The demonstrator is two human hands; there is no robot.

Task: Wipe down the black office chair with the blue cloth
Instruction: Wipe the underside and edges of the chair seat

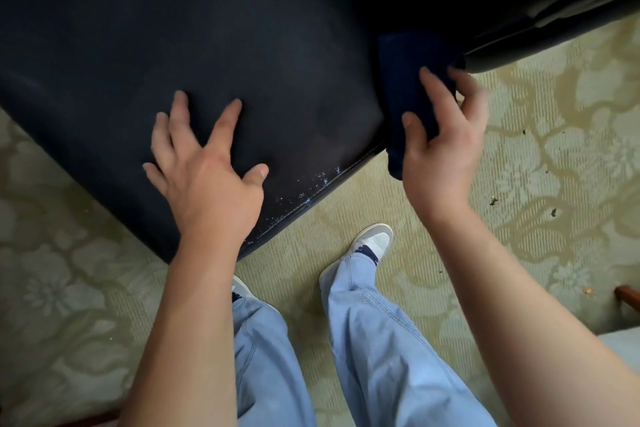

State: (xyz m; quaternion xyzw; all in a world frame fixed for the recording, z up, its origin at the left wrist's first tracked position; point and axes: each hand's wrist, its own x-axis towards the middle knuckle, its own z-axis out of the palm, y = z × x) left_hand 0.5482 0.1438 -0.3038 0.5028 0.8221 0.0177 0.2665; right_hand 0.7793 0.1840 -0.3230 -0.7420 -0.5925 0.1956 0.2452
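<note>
The black office chair (173,45) fills the upper left of the view, its broad dark seat pad reaching down toward the person's legs, and the blue cloth (408,80) sits at the pad's right edge, just below the dark armrest (554,24) that crosses the upper right corner.

The right hand (440,139) is closed on that cloth: the thumb presses on its near side and the fingers (429,80) curl over its top, so the folded dark-blue wad is clamped between them and hangs down past the palm. The left hand (207,163) holds nothing. It lies flat on the seat pad with its fingers spread wide, thumb out to the right, apparently bracing the chair.

To do this step well, the person should probably keep that left palm pressing down so the chair does not roll or swivel, then draw the cloth along the side edge in long overlapping strokes. The flaked, pale-speckled patch (311,191) near the front seam looks like worn covering; a light pass there seems wise, since hard rubbing could lift more of it.

Both forearms reach forward and down from the bottom of the frame, the right wrist bent slightly inward toward the chair. Below them are light-blue jeans (381,340), grey sneakers (374,243), and a pale green patterned carpet (536,166) with a few dark crumbs.
</note>
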